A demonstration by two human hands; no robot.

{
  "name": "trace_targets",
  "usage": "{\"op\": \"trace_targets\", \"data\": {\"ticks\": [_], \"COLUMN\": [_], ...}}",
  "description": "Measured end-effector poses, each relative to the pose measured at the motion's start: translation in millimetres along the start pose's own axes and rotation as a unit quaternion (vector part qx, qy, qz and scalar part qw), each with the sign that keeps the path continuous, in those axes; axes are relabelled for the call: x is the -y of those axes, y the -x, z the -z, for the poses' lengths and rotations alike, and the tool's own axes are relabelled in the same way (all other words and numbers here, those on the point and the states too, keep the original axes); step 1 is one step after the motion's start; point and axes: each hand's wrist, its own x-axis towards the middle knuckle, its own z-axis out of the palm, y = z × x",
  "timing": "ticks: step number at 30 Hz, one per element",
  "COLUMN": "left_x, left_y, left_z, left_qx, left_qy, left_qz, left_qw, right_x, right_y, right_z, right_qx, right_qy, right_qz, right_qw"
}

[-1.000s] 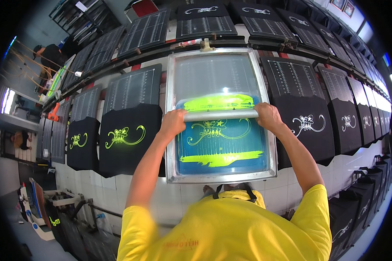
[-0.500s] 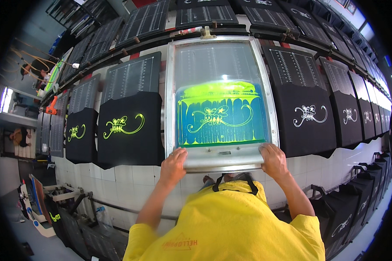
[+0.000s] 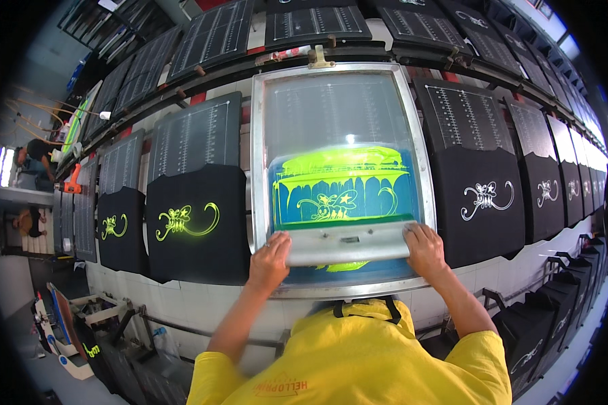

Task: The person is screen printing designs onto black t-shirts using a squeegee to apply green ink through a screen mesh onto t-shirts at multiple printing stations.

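Note:
A wide metal squeegee [image 3: 348,244] with a green blade lies across a printing screen, inside its metal frame [image 3: 417,135]. My left hand [image 3: 269,259] grips the squeegee's left end, and my right hand [image 3: 425,252] grips its right end; the fingers of both are closed over it. Beyond the blade is a thick band of fluorescent yellow ink [image 3: 344,160], with thinner streaks running down over a winged, curly-tailed design [image 3: 341,202]. The squeegee covers the design's lower part. More yellow ink shows on the blue mesh on my side of it.
A black shirt [image 3: 196,260] with a yellow print lies on a board to the left. To the right, another black shirt [image 3: 479,219] bears a white print. A clamp [image 3: 319,57] sits at the frame's far edge. An orange tool [image 3: 73,179] and two people are far left.
The squeegee has moved away from me over the screen, from its near end onto the design, with both hands still on it. The whole view has shifted a little.

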Motion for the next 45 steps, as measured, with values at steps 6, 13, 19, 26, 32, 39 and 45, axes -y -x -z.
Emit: {"op": "trace_targets", "data": {"ticks": [6, 13, 19, 26, 32, 39, 45], "left_x": [43, 56, 47, 15, -30, -41, -49], "left_y": [-73, -116, -132, -59, 42, 85, 104], "left_z": [-10, 7, 36, 55, 38, 5, -3], "left_qx": [-0.016, 0.069, 0.097, 0.042, 0.025, 0.036, 0.050], "left_qy": [0.026, 0.028, 0.029, -0.002, 0.016, 0.016, 0.012], "left_qz": [-0.015, 0.029, 0.075, 0.028, 0.021, 0.050, 0.021], "left_qw": [0.999, 0.997, 0.992, 0.999, 0.999, 0.998, 0.998], "right_x": [-37, -64, -56, -23, 24, 44, 53], "right_y": [-65, -109, -121, -47, 46, 80, 103], "right_z": [-7, 3, 36, 43, 29, 8, 5], "right_qx": [0.011, 0.052, 0.035, -0.030, -0.032, -0.062, 0.018], "right_qy": [0.020, 0.002, 0.011, 0.002, -0.036, -0.030, -0.031], "right_qz": [-0.014, -0.024, -0.027, 0.033, 0.007, 0.009, -0.008], "right_qw": [1.000, 0.998, 0.999, 0.999, 0.999, 0.998, 0.999]}}
